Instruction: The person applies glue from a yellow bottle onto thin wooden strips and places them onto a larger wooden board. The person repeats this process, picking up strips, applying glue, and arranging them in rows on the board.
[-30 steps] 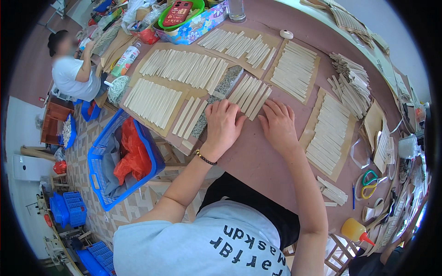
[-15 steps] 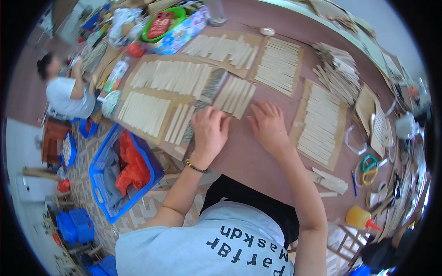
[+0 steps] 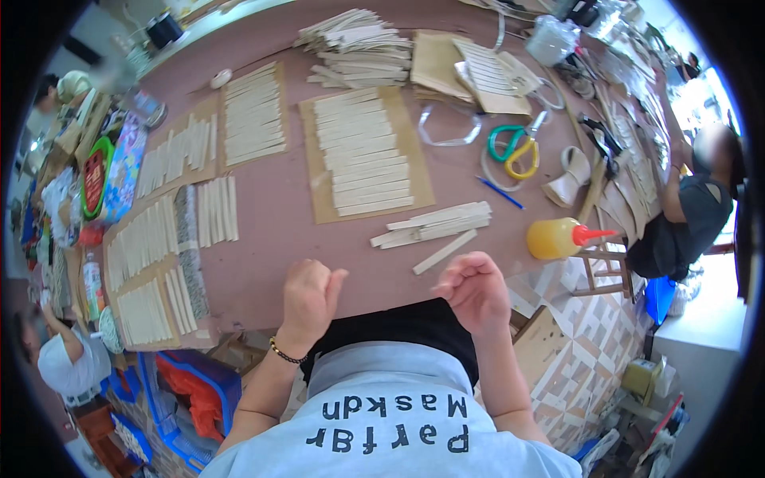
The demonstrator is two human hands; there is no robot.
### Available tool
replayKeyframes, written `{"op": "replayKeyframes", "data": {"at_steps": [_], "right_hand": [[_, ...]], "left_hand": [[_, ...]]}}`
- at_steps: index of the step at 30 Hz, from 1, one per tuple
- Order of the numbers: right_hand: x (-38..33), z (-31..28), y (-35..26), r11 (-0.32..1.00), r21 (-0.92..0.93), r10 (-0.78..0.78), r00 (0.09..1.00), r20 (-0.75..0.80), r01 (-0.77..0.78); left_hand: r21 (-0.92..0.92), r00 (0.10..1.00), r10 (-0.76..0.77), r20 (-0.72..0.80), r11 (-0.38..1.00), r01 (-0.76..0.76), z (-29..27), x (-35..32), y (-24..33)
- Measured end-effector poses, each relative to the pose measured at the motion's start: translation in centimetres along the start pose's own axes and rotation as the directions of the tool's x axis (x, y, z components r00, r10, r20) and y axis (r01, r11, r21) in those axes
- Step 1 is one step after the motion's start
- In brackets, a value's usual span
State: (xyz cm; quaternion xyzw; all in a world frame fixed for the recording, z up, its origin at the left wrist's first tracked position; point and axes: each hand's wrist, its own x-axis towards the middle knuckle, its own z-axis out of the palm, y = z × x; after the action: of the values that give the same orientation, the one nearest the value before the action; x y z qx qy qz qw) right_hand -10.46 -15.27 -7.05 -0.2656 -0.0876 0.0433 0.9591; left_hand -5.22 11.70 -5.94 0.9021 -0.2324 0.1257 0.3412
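Left hand (image 3: 309, 296) loosely curled, holding nothing, at table edge. Right hand (image 3: 476, 288) half-closed, empty too. Nearest, at 11 o'clock of right hand: single pale flat wooden stick (image 3: 445, 252), just beneath small pile of pale wooden sticks (image 3: 434, 225) on brown table (image 3: 279, 215).

One glue bottle (image 3: 555, 238), one pair of scissors (image 3: 514, 148), one blue pen (image 3: 501, 193)

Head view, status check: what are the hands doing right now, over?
Left hand and right hand loosely curled, empty, at table edge. Loose wooden sticks just ahead, untouched. Glue bottle right of them.
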Motion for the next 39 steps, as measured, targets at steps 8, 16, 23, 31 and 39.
{"op": "replayKeyframes", "data": {"at_steps": [8,16,23,31,39], "right_hand": [[-1.7,-3.7,-5.6,0.602,0.736,-0.245,0.949,-0.199,0.310],[1.5,-5.5,-6.1,0.408,0.720,-0.274,0.828,-0.489,0.561],[0.8,-5.4,-5.2,0.601,0.615,-0.269,0.854,-0.446,0.511],[-1.9,-6.3,-7.7,0.880,0.008,-0.448,0.836,-0.317,0.475],[-3.2,-4.1,-9.3,0.791,-0.481,-0.587,0.693,-0.419,0.379]], "left_hand": [[-0.130,0.931,0.338,0.134,0.938,-0.322,5.7,2.7,6.3],[-0.080,0.880,0.420,0.223,0.907,-0.413,7.0,2.6,6.2],[-0.103,0.856,0.467,0.223,0.884,-0.456,8.3,3.3,7.3],[-0.125,0.829,0.508,0.234,0.861,-0.492,6.8,2.2,6.5],[-0.148,0.830,0.502,0.244,0.865,-0.479,6.8,1.5,6.4]]}}
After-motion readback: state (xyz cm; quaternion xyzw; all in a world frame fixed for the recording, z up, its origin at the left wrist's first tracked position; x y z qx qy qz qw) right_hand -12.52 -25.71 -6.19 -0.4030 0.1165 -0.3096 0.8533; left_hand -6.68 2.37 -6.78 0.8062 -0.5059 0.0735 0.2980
